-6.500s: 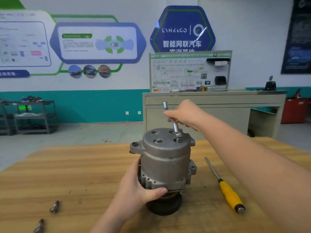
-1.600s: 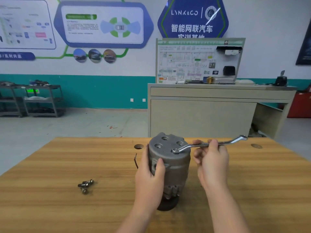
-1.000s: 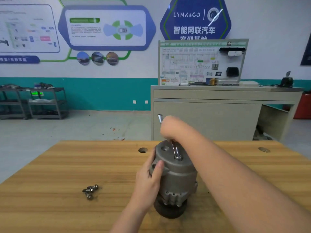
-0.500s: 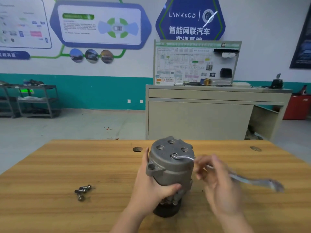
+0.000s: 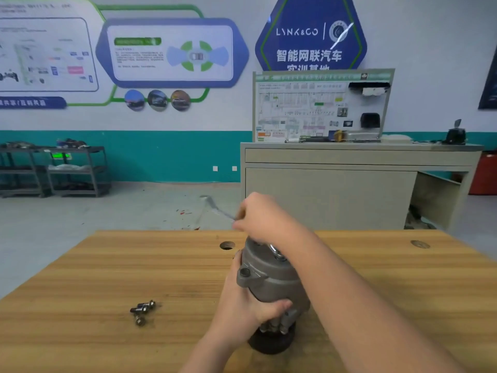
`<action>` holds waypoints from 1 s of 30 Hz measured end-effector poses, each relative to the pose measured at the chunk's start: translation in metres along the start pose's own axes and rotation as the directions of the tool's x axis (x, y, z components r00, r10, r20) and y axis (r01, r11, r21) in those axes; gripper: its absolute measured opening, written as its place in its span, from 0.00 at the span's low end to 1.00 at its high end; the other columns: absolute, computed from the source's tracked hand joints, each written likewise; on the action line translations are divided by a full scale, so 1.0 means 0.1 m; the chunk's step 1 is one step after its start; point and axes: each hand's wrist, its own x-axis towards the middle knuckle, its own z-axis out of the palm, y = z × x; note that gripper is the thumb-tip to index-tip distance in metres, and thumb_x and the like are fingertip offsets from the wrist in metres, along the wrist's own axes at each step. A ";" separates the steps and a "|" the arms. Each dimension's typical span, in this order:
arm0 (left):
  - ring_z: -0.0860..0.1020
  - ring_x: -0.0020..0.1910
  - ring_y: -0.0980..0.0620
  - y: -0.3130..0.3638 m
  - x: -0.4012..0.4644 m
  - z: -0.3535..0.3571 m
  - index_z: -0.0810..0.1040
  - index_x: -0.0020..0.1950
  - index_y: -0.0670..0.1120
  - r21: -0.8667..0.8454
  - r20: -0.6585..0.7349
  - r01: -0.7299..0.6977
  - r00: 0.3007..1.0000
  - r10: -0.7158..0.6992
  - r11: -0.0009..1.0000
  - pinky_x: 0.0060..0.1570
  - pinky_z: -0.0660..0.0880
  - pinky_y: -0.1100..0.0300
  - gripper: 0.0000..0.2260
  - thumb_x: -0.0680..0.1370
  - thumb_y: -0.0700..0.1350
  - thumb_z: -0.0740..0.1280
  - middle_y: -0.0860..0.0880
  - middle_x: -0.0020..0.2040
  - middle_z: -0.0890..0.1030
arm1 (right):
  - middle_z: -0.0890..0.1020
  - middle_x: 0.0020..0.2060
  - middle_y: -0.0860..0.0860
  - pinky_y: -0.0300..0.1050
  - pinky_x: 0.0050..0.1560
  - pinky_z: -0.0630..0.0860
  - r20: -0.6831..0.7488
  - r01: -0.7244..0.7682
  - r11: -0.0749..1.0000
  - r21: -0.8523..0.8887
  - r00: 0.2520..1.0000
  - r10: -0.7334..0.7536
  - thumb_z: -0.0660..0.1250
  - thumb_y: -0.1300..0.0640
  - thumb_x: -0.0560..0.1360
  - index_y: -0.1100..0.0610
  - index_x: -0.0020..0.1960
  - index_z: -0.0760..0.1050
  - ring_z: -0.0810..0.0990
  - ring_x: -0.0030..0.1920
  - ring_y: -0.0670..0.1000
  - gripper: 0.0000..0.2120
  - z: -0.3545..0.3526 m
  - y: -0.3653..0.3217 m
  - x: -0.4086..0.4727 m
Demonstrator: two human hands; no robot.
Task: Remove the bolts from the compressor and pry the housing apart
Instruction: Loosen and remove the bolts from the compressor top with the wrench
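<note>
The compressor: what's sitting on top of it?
A wrench ring sits on a bolt on the compressor top; the right hand grips its handle. That hand and forearm cover most of the top face.

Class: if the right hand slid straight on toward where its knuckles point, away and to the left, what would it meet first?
Probably nothing: past the right hand only the wrench it grips projects; depth is unclear.

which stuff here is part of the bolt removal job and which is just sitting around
In the job:
compressor, gripped by the left hand
wrench, held by the right hand
loose bolts on the table

Lying about:
grey cabinet
wiring board
shelf carts
</note>
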 end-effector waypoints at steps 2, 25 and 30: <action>0.78 0.61 0.54 0.00 0.02 -0.02 0.69 0.66 0.54 0.025 0.031 0.020 0.999 -0.021 0.999 0.58 0.75 0.49 0.37 0.61 0.49 0.83 0.53 0.60 0.80 | 0.83 0.45 0.48 0.42 0.48 0.76 0.001 0.211 0.977 0.040 0.977 -0.211 0.70 0.53 0.74 0.53 0.52 0.83 0.80 0.46 0.48 0.08 0.04 -0.06 -0.31; 0.74 0.65 0.59 0.00 0.00 -0.04 0.64 0.70 0.54 -0.056 0.064 0.046 0.997 -0.042 0.997 0.63 0.71 0.65 0.43 0.61 0.46 0.83 0.59 0.64 0.76 | 0.81 0.29 0.56 0.39 0.26 0.72 -0.020 -0.292 0.650 0.702 0.904 0.427 0.65 0.64 0.77 0.64 0.38 0.73 0.75 0.24 0.48 0.09 0.05 0.77 0.00; 0.76 0.63 0.58 0.02 0.04 -0.04 0.66 0.69 0.52 -0.026 0.073 0.045 0.996 -0.043 0.999 0.58 0.72 0.69 0.40 0.63 0.48 0.83 0.59 0.62 0.78 | 0.83 0.39 0.48 0.47 0.44 0.80 -0.070 0.081 0.965 0.249 0.995 -0.065 0.71 0.52 0.73 0.53 0.45 0.82 0.82 0.39 0.49 0.05 0.07 0.12 -0.21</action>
